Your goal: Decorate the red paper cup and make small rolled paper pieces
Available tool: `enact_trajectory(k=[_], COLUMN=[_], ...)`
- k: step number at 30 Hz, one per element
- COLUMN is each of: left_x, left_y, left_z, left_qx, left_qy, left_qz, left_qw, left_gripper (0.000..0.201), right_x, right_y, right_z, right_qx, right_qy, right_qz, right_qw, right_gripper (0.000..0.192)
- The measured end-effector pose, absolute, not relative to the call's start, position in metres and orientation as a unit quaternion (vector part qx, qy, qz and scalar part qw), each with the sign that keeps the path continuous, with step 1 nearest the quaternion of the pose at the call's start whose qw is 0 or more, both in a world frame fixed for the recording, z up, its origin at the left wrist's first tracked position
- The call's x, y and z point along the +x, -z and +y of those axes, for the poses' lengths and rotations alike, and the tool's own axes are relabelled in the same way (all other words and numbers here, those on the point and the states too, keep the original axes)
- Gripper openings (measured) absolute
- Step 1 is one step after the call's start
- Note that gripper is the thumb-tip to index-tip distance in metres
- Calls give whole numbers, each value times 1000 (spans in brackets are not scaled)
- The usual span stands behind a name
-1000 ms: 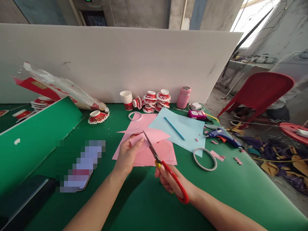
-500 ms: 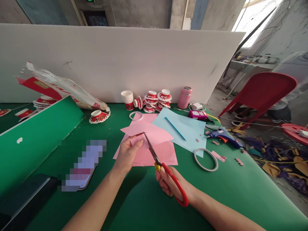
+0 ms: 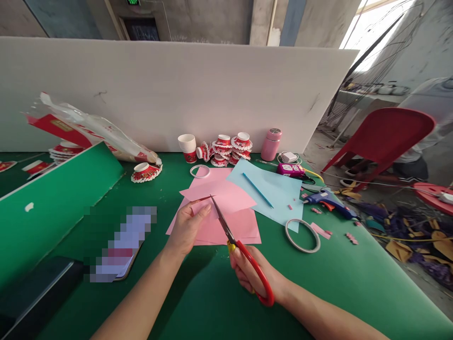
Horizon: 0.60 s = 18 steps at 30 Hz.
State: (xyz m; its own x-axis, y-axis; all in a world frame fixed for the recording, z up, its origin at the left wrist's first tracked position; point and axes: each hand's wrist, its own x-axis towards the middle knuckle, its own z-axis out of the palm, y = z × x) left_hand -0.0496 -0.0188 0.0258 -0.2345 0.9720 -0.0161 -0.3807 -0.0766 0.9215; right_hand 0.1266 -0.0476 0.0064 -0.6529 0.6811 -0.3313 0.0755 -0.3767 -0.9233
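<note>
Two hands at work – left hand pinches one loose pink sheet, matte, pointed corners, lifted just over a stack of pink paper mid-bench. Right hand has its grip closed through red scissors, blades nearly together in the sheet. Two tape rings, one blue sheet, one glue gun nearby.
</note>
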Motion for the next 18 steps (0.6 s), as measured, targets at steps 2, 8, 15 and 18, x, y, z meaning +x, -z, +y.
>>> enact_trajectory(k=[2, 8, 15, 18], left_x=[-50, -50, -52, -52], left_y=[-26, -26, -26, -26], left_z=[-19, -19, -19, -19], left_qx=[338, 338, 369, 397], left_qy=[-652, -648, -640, -641], left_qz=[441, 444, 451, 454], left_qw=[516, 519, 500, 475], left_gripper=[29, 27, 30, 30], right_x=[127, 128, 126, 128], right_y=[-5, -3, -5, -4], right_z=[-47, -47, -45, -41], right_qx=[-358, -357, -367, -374], right_qy=[-744, -726, -739, -733], right_qz=[-527, -556, -529, -523], right_qw=[204, 191, 198, 220], right_gripper=[60, 58, 61, 59])
